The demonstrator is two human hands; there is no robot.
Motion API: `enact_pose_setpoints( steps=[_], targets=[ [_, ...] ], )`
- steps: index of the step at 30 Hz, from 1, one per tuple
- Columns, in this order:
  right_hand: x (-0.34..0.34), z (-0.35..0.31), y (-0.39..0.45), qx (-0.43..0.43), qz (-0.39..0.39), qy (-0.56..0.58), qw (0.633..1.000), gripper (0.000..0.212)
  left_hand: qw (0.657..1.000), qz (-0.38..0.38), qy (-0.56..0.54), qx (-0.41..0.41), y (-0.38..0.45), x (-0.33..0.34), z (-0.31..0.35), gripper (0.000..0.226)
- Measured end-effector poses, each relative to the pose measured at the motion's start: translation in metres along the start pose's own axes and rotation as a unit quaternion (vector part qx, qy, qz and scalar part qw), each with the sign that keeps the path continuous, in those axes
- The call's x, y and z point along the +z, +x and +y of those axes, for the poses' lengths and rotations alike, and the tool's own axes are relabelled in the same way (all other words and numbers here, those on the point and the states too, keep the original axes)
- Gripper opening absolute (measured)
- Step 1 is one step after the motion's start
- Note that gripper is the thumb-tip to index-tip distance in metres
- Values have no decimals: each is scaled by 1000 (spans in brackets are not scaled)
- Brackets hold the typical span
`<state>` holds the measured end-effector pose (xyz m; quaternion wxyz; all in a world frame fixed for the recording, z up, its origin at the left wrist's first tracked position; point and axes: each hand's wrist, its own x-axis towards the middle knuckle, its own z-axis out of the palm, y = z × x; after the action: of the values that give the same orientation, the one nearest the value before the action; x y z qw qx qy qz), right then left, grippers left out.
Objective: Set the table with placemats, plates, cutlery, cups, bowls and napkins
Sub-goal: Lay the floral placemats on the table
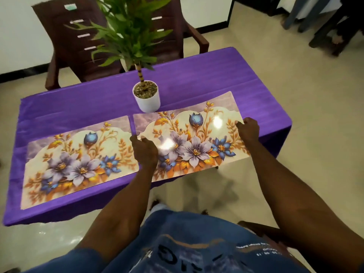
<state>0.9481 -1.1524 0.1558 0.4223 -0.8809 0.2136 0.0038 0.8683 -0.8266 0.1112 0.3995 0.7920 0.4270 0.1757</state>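
Both hands [145,148] gripping right placemat [197,138]

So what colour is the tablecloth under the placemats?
The tablecloth is solid purple with a slight sheen, seen in the head view.

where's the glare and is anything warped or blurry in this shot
Head view: two bright glare spots on the glossy right placemat, between the left hand and right hand; wide-angle lens bows the table edges; chairs and far corners look soft.
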Motion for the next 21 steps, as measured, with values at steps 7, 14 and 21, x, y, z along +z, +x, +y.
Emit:
enact_pose_setpoints(
  steps=[7, 14, 21],
  targets=[
    [-25, 13, 57, 18, 13, -42, 999, 28, 999, -14, 5, -31, -23, 55, 47, 34],
    [-25, 25, 135, -1, 23, -43, 999, 24, 998, -13, 32, -54, -15, 114, 84, 31],
    [-21, 41, 194, -11, 17, -114, 993, 29, 997, -28, 42, -57, -18, 164, 95, 35]
  ],
)
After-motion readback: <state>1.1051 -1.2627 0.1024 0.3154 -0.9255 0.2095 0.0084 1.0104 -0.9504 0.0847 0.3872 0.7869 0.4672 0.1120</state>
